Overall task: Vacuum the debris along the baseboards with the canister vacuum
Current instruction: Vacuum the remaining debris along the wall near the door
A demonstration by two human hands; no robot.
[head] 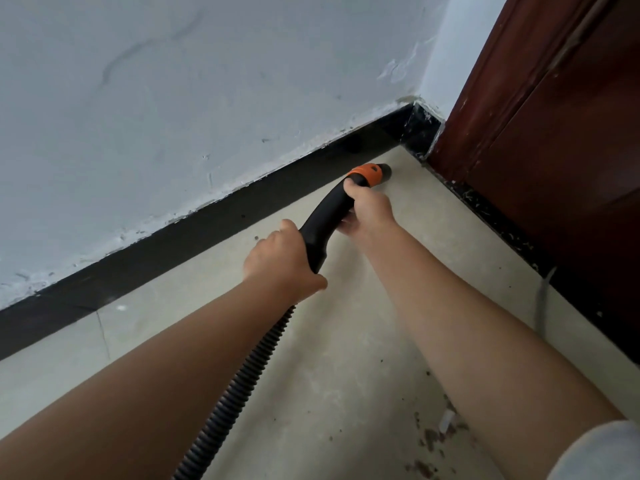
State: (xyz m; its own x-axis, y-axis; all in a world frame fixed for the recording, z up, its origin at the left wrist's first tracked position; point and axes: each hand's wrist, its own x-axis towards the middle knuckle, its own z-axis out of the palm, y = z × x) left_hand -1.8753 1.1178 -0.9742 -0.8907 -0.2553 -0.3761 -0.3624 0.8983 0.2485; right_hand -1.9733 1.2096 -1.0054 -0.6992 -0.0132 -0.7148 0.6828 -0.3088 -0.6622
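Note:
I hold a black curved vacuum handle with an orange collar and a short open nozzle end that points at the floor near the room corner. My right hand grips the handle just behind the orange collar. My left hand grips its lower end, where the black ribbed hose joins and runs down toward the bottom edge. A black baseboard lines the foot of the pale wall, just left of the nozzle. Brown debris lies on the floor at lower right.
A dark red wooden door and frame close the right side, with a black speckled threshold below. The beige floor spreads between the baseboard and the threshold. Small specks sit near the baseboard. The canister itself is out of view.

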